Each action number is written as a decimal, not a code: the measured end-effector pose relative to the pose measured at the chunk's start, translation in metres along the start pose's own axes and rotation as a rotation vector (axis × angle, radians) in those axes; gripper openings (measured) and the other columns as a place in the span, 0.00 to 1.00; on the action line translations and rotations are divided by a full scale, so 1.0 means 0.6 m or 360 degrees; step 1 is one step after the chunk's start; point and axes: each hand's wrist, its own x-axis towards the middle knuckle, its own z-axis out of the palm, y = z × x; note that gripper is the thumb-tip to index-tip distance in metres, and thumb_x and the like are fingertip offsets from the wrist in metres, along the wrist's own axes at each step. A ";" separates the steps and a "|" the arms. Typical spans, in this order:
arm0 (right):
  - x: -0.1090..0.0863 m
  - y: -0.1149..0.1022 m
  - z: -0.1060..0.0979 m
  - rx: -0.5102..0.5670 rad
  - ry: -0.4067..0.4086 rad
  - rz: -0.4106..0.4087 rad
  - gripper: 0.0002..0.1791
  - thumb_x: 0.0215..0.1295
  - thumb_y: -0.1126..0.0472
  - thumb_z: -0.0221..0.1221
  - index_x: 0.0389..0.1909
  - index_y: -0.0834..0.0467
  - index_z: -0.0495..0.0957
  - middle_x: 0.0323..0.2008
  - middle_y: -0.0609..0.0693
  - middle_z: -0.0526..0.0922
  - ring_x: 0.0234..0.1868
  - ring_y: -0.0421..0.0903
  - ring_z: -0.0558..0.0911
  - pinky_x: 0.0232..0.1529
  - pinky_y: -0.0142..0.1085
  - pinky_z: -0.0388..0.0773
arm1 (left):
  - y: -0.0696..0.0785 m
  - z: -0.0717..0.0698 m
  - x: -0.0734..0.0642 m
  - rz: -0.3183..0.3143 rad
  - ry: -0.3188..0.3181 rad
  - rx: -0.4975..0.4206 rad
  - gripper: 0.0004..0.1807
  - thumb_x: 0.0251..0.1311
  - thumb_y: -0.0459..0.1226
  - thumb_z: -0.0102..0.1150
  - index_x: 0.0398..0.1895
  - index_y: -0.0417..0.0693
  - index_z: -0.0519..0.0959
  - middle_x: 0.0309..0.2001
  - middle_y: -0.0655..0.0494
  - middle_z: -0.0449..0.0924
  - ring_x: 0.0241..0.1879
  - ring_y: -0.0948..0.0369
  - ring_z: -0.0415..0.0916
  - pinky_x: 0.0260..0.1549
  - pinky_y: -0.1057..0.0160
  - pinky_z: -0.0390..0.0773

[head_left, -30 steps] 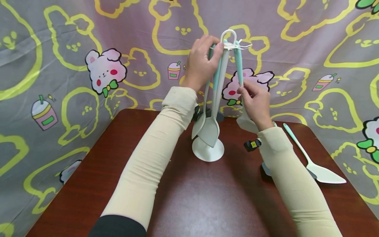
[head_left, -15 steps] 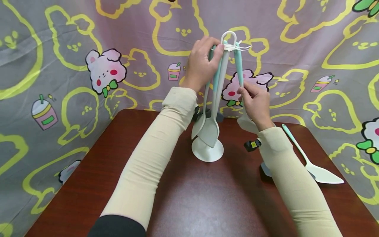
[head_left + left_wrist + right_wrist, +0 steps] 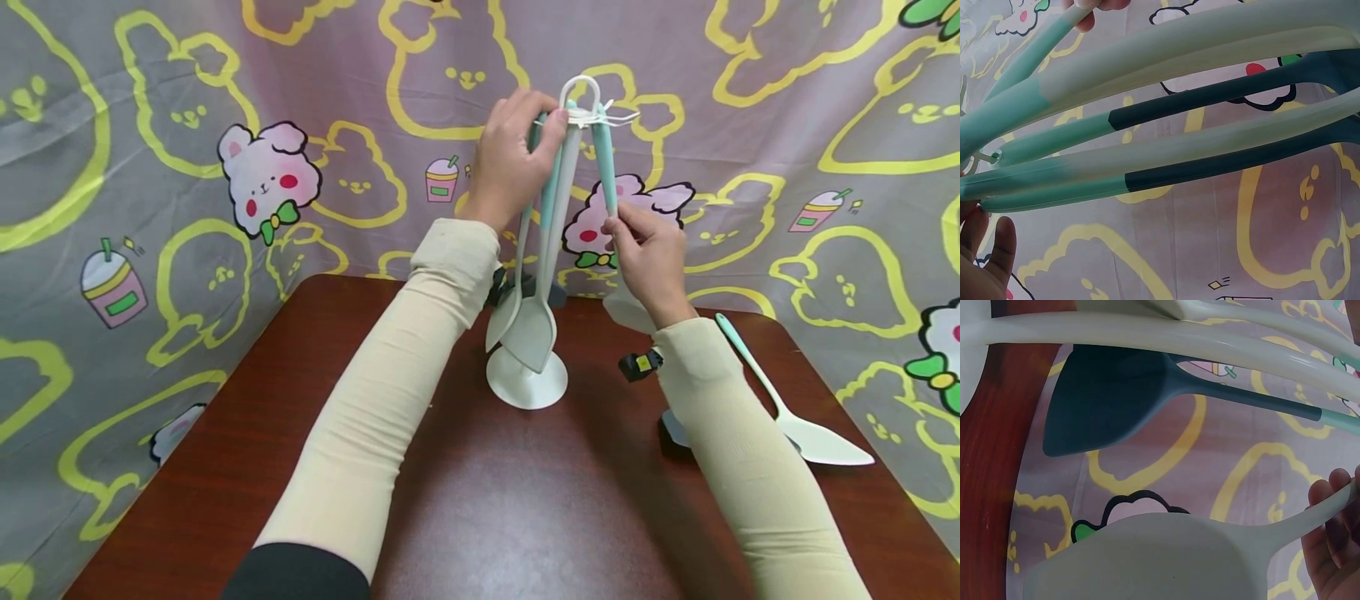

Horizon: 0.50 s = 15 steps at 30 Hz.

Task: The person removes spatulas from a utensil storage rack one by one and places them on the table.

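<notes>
Working across from the left, you've got a wine-red table (image 3: 315, 467) in front of a cartoon-print curtain (image 3: 352, 58), and a cream left sleeve (image 3: 382, 392) reaching in. The left hand (image 3: 517, 158) is up at the top of a white utensil stand (image 3: 564, 179), fingers bent and thumb against it, so it's holding the thing just beside the loop. Under that hand hang a pale spoon-shaped utensil (image 3: 505, 321) and a pale pointed spatula (image 3: 531, 333), heads down over the stand's round base. Left wrist view shows a couple of dark utensils in there too, mint handle ends and all; one's a broad dark turner (image 3: 1116, 400) in the right wrist view. On the stand's right side there's a pale turner (image 3: 628, 304) with a mint handle, top end up at the hooks, splayed outward. The right hand (image 3: 648, 258) has its lower handle pinched between thumb and fingers, pretty much closed. Further right, a pale spatula with a mint handle (image 3: 825, 440) lies on the table, next to a grey utensil (image 3: 675, 429) mostly hidden by the right sleeve (image 3: 738, 450).
</notes>
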 end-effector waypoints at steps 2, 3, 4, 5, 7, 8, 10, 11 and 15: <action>0.001 0.000 0.000 0.0008 -0.0003 0.0003 0.12 0.70 0.62 0.58 0.46 0.62 0.85 0.32 0.57 0.85 0.23 0.20 0.76 0.31 0.17 0.75 | -0.001 0.000 0.000 -0.0001 -0.0003 -0.0005 0.15 0.72 0.46 0.46 0.48 0.51 0.80 0.48 0.58 0.79 0.47 0.61 0.69 0.49 0.70 0.68; 0.001 -0.001 0.000 0.0012 -0.0004 0.0011 0.12 0.70 0.62 0.58 0.47 0.62 0.85 0.32 0.56 0.85 0.23 0.20 0.76 0.31 0.17 0.75 | -0.001 0.000 0.001 0.0001 -0.0003 -0.0005 0.15 0.72 0.46 0.46 0.48 0.51 0.80 0.48 0.58 0.79 0.47 0.61 0.69 0.49 0.70 0.68; 0.001 0.000 0.000 0.0015 -0.0006 0.0018 0.12 0.70 0.62 0.58 0.47 0.62 0.85 0.32 0.55 0.85 0.23 0.21 0.76 0.31 0.17 0.75 | -0.002 0.001 0.001 0.0004 -0.0001 -0.0005 0.15 0.72 0.46 0.46 0.48 0.51 0.80 0.48 0.58 0.79 0.47 0.61 0.69 0.49 0.70 0.68; 0.002 0.000 0.000 0.0018 -0.0007 0.0025 0.12 0.70 0.62 0.58 0.47 0.61 0.85 0.32 0.54 0.85 0.23 0.21 0.77 0.31 0.17 0.75 | -0.002 0.001 0.001 0.0002 -0.0002 -0.0006 0.15 0.72 0.46 0.46 0.48 0.51 0.80 0.48 0.58 0.79 0.47 0.61 0.69 0.49 0.70 0.68; 0.002 0.001 0.000 0.0019 -0.0008 0.0033 0.12 0.70 0.62 0.58 0.47 0.62 0.85 0.32 0.53 0.85 0.23 0.21 0.77 0.31 0.17 0.75 | -0.003 0.001 0.001 0.0003 -0.0003 -0.0004 0.15 0.72 0.46 0.46 0.48 0.51 0.80 0.48 0.58 0.79 0.47 0.61 0.69 0.49 0.70 0.68; 0.003 0.001 0.000 0.0016 -0.0007 0.0037 0.12 0.70 0.62 0.57 0.47 0.61 0.85 0.32 0.53 0.85 0.23 0.22 0.77 0.31 0.17 0.75 | -0.003 0.002 0.001 0.0005 -0.0003 -0.0003 0.15 0.72 0.46 0.46 0.48 0.51 0.80 0.48 0.58 0.79 0.47 0.62 0.69 0.49 0.70 0.68; 0.003 0.001 0.000 0.0011 -0.0002 0.0040 0.12 0.70 0.62 0.57 0.48 0.61 0.85 0.32 0.54 0.85 0.23 0.22 0.77 0.31 0.17 0.75 | -0.004 0.002 0.001 0.0008 -0.0002 -0.0002 0.15 0.72 0.46 0.46 0.47 0.51 0.80 0.48 0.58 0.79 0.47 0.62 0.69 0.49 0.70 0.68; 0.004 0.001 0.000 0.0009 -0.0002 0.0040 0.12 0.70 0.62 0.57 0.48 0.61 0.85 0.32 0.54 0.85 0.23 0.22 0.77 0.31 0.17 0.75 | -0.004 0.002 0.001 0.0006 -0.0003 -0.0003 0.15 0.72 0.46 0.46 0.47 0.51 0.80 0.48 0.58 0.79 0.47 0.62 0.69 0.49 0.70 0.68; 0.005 0.002 0.000 0.0012 0.0001 0.0043 0.13 0.70 0.61 0.57 0.48 0.61 0.85 0.32 0.54 0.85 0.24 0.25 0.79 0.31 0.17 0.75 | -0.005 0.002 0.002 -0.0004 0.0002 -0.0010 0.14 0.72 0.46 0.46 0.47 0.51 0.80 0.47 0.59 0.79 0.47 0.62 0.69 0.49 0.70 0.68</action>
